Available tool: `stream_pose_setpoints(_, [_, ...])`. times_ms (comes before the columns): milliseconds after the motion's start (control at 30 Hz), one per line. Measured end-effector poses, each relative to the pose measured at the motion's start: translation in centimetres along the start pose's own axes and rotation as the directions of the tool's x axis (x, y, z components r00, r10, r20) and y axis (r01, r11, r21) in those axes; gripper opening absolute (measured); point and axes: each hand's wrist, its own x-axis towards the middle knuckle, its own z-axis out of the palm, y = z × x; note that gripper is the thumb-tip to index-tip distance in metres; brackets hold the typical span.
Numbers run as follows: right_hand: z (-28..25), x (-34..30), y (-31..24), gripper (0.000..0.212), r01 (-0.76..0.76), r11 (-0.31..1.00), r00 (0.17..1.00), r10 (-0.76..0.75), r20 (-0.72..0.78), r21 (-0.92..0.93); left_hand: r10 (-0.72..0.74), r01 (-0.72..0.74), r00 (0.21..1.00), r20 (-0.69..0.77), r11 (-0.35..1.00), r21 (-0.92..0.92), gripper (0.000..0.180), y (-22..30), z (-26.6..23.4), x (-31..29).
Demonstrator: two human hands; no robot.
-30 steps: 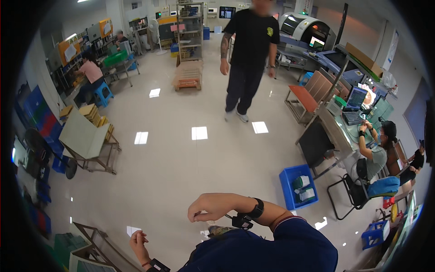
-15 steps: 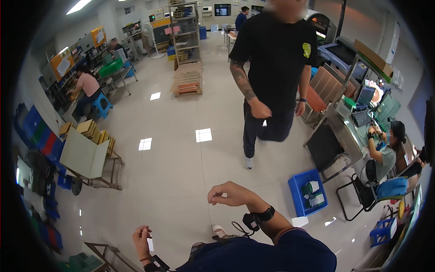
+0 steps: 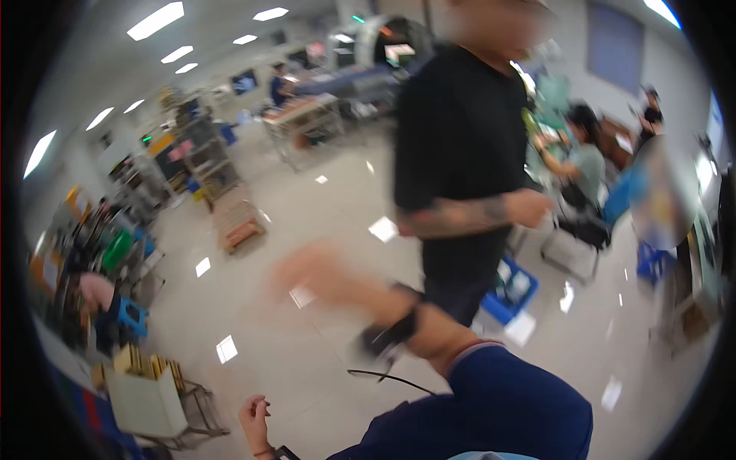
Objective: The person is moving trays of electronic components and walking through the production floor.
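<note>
My left hand (image 3: 255, 420) is low in the view, left of centre, over the floor. Its fingers are loosely bent, with nothing seen in them. My right hand (image 3: 318, 274) reaches forward and left across the middle, smeared by motion, so its fingers cannot be made out. A black strapped device (image 3: 392, 328) sits on my right forearm, and a thin black cable (image 3: 391, 376) loops below it. Neither hand touches anything that I can see. A person in a black shirt (image 3: 460, 146) stands close in front, just right of my right hand, one forearm bent across the body.
A blue crate (image 3: 512, 295) stands on the floor behind that person. Farther right, someone sits on a black chair (image 3: 583, 234). At the lower left is a pale cart (image 3: 146, 402) with yellow boards. A shelf rack (image 3: 207, 149) and pallet (image 3: 239, 222) stand farther back.
My view has swung right and up. My right hand has swung left and up, into a blur. The person in black has come nearer and is turned to the right, forearm raised.
</note>
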Motion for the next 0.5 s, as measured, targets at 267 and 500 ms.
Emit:
stream_pose_setpoints(267, [0.4,-0.2,-11.8,0.015,-0.649,0.53,0.602,-0.082,-0.794,-0.546,-0.119,0.098,0.977,0.179,0.987,0.125,0.021,0.5,-3.5,-4.4])
stream_pose_setpoints(500, [15.9,6.1,-7.5,0.023,-0.415,0.899,0.825,0.308,-0.474,-0.138,-0.083,0.067,0.991,0.103,0.986,0.154,0.023,-1.6,-6.7,-4.6])
